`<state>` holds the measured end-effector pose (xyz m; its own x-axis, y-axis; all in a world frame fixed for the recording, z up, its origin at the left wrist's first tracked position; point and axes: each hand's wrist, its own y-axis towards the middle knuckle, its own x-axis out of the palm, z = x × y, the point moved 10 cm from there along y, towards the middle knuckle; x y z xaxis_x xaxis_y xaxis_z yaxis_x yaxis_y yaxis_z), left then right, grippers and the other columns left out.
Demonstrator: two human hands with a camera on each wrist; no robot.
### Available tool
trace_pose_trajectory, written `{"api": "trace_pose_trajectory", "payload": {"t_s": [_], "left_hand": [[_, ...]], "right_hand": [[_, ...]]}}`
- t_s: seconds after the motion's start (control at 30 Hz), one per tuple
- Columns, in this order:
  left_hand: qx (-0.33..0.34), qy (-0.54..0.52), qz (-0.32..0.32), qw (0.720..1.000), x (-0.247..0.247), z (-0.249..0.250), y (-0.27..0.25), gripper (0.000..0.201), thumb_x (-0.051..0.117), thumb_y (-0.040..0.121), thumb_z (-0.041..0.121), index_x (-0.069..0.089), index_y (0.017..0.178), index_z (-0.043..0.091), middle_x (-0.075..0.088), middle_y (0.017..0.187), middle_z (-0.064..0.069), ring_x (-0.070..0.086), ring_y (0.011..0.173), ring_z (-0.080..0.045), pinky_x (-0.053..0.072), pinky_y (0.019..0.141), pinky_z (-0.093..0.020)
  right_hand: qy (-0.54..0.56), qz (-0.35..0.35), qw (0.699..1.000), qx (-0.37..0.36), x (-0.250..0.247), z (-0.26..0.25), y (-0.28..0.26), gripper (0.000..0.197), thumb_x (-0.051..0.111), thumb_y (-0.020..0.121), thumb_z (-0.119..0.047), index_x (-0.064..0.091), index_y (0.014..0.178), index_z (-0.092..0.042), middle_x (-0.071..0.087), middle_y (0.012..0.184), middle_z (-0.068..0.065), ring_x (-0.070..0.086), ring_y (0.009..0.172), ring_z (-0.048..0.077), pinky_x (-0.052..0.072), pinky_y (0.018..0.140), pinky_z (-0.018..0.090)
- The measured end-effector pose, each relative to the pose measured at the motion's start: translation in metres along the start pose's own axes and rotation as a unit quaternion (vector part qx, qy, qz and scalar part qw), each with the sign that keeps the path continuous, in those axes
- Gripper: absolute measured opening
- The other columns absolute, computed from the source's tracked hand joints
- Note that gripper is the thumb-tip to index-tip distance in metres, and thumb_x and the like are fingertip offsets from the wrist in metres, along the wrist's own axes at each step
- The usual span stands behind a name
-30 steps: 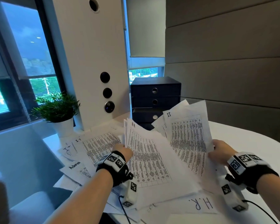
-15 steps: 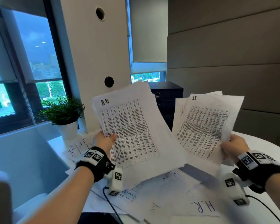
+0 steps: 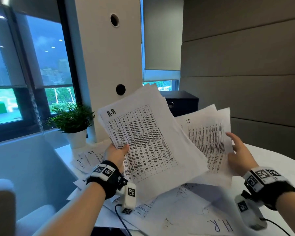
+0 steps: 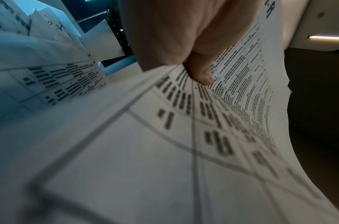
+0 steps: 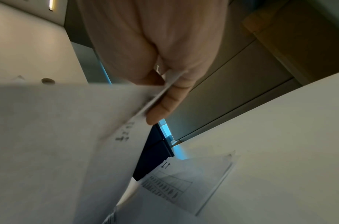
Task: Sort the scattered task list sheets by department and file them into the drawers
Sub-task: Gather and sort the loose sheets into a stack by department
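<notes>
My left hand (image 3: 118, 151) holds up a stack of printed sheets headed H.R (image 3: 143, 137), thumb on the front face. In the left wrist view the thumb (image 4: 202, 75) presses that stack (image 4: 164, 151) against the fingers behind it. My right hand (image 3: 238, 150) holds a second stack headed IT (image 3: 206, 135) by its right edge. The right wrist view shows that stack's edge (image 5: 157, 95) pinched between thumb and fingers. The dark drawer unit (image 3: 182, 103) stands behind both stacks, mostly hidden by them. More sheets (image 3: 186, 208) lie scattered on the white table (image 3: 279, 160) below.
A potted plant (image 3: 71, 120) stands at the table's back left beside a white column (image 3: 107, 57). IT sheets (image 3: 90, 155) lie near the plant. A sheet with handwritten H.R. (image 3: 220, 225) lies at the front right. Cables run from both wrist cameras.
Both hands have lifted their stacks off the table and higher into the air. The H.R stack now stands upright facing me, and the drawer unit is more hidden.
</notes>
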<state>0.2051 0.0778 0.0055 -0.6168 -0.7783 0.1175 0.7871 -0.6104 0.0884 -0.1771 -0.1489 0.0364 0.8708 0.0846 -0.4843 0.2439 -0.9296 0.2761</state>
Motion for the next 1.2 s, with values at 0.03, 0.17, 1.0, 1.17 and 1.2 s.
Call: {"api": "trace_pose_trajectory", "payload": {"t_s": [0.03,0.17,1.0,1.17,1.2], "left_hand": [[0.002,0.004,0.002,1.0,-0.001,0.001,-0.001,0.026,0.065,0.085,0.013,0.061,0.107,0.027,0.063,0.123,0.001,0.056,0.113,-0.02,0.037,0.106,-0.051],[0.017,0.004,-0.012,1.0,0.004,0.007,-0.006,0.027,0.065,0.086,0.015,0.059,0.104,0.034,0.061,0.125,0.004,0.053,0.114,-0.018,0.035,0.107,-0.049],[0.05,-0.043,-0.025,0.998,0.025,0.024,-0.019,0.026,0.066,0.082,0.0,0.065,0.099,0.02,0.069,0.101,0.009,0.06,0.093,-0.003,0.037,0.095,-0.031],[0.044,-0.025,-0.006,0.999,0.027,0.021,-0.023,0.029,0.068,0.08,0.002,0.066,0.105,0.016,0.069,0.102,0.007,0.062,0.095,-0.008,0.039,0.092,-0.03],[0.042,-0.027,-0.009,0.999,0.029,0.02,-0.024,0.029,0.068,0.079,0.002,0.066,0.105,0.015,0.069,0.103,0.006,0.062,0.095,-0.008,0.039,0.093,-0.03]], "right_hand": [[0.003,0.017,0.999,-0.031,-0.003,-0.006,0.0,0.055,0.038,0.094,0.003,0.047,0.128,-0.039,0.06,0.12,0.013,0.063,0.087,0.028,0.05,0.061,0.026],[0.031,0.072,0.992,-0.101,-0.014,-0.022,-0.004,0.046,0.04,0.086,0.017,0.071,0.106,-0.011,0.064,0.11,0.013,0.057,0.051,-0.003,0.038,0.042,0.005],[0.37,-0.141,0.918,-0.018,0.032,-0.037,-0.019,0.037,0.042,0.09,0.017,0.065,0.104,-0.008,0.076,0.085,-0.008,0.068,0.079,-0.004,0.048,0.063,0.005],[0.319,-0.183,0.929,-0.031,0.036,-0.043,-0.025,0.043,0.083,0.064,-0.021,0.072,0.105,-0.012,0.075,0.097,0.0,0.07,0.084,0.008,0.057,0.067,0.02],[0.3,-0.169,0.938,-0.044,0.035,-0.049,-0.026,0.036,0.079,0.068,-0.01,0.072,0.103,-0.014,0.075,0.094,-0.003,0.07,0.081,0.005,0.055,0.064,0.017]]}}
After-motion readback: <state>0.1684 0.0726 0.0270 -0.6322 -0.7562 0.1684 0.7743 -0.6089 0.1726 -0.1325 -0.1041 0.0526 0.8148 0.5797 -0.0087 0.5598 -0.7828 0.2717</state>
